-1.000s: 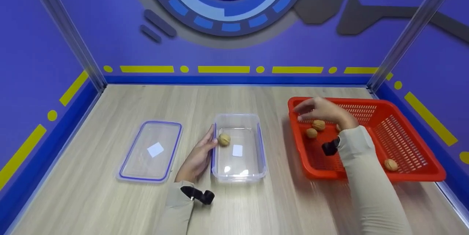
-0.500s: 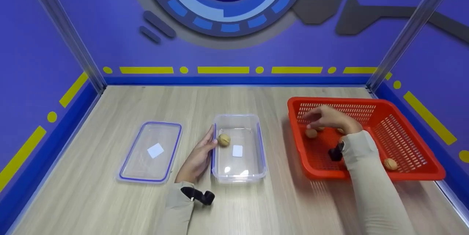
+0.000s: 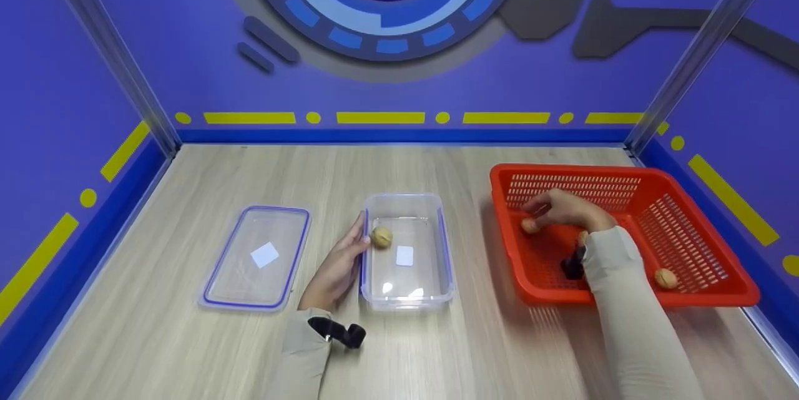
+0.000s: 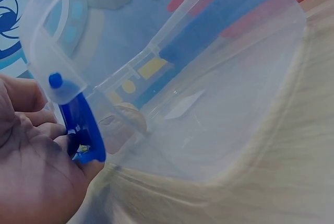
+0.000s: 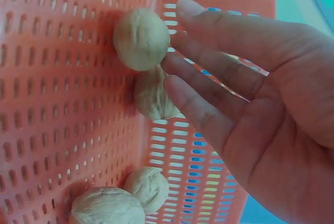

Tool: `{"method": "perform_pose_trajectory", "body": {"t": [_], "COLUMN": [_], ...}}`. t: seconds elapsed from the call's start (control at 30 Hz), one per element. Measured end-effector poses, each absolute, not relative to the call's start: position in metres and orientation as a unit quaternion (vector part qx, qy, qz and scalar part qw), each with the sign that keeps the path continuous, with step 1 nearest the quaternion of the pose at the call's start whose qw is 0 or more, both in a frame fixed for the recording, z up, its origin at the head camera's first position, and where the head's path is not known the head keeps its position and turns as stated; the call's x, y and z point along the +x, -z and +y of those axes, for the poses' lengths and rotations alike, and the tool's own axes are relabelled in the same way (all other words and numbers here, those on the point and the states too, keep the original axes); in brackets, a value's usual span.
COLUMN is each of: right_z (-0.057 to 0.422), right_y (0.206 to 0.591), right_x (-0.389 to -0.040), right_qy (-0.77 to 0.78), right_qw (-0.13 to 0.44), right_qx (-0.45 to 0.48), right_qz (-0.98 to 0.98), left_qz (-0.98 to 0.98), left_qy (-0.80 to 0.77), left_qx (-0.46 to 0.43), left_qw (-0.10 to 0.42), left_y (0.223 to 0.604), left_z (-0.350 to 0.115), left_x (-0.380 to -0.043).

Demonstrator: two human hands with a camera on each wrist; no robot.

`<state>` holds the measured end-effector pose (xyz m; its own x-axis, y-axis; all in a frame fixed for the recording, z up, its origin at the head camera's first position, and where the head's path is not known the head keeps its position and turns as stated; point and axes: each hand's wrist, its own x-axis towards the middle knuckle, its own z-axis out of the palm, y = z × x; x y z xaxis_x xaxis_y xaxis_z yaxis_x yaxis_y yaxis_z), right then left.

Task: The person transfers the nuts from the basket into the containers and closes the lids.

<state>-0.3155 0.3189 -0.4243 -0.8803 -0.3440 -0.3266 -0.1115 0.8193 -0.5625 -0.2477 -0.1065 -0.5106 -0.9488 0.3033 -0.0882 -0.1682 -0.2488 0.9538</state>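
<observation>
On the tabletop stands a clear plastic food container (image 3: 406, 309) with blue clips. A single walnut (image 3: 381, 238) lies inside it by the left wall. My left hand (image 3: 334, 266) holds that wall, its fingers at the blue clip (image 4: 86, 130) in the left wrist view. Inside the red basket (image 3: 630, 300) is my right hand (image 3: 565, 209), fingers spread and bent slightly over the walnuts. A walnut (image 5: 141, 38) sits just off the fingertips, and another walnut (image 5: 155, 94) lies beside it, close to the fingers. I see nothing gripped there.
The container's lid (image 3: 256, 275), blue-edged with a white label, lies flat to the left. Another walnut (image 3: 666, 278) rests at the basket's right side. Purple panels (image 3: 374, 94) wall the table at the back and both sides.
My right hand has moved slightly right and lower into the basket, down toward the walnuts at its left end. The left hand and the container have stayed put.
</observation>
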Motion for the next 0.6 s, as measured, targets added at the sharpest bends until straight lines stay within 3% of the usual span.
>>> {"method": "perform_pose_trajectory", "body": {"t": [0.6], "right_z": [0.3166], "right_y": [0.4321], "right_x": [-0.314], "right_qy": [0.241], "right_qw": [0.247], "right_qx": [-0.125], "right_qz": [0.93], "left_qz": [0.579], "left_qy": [-0.798], "left_qx": [0.078], "left_qw": [0.15], "left_y": [0.5132], "left_z": [-0.1068], "left_x": [-0.2491]}}
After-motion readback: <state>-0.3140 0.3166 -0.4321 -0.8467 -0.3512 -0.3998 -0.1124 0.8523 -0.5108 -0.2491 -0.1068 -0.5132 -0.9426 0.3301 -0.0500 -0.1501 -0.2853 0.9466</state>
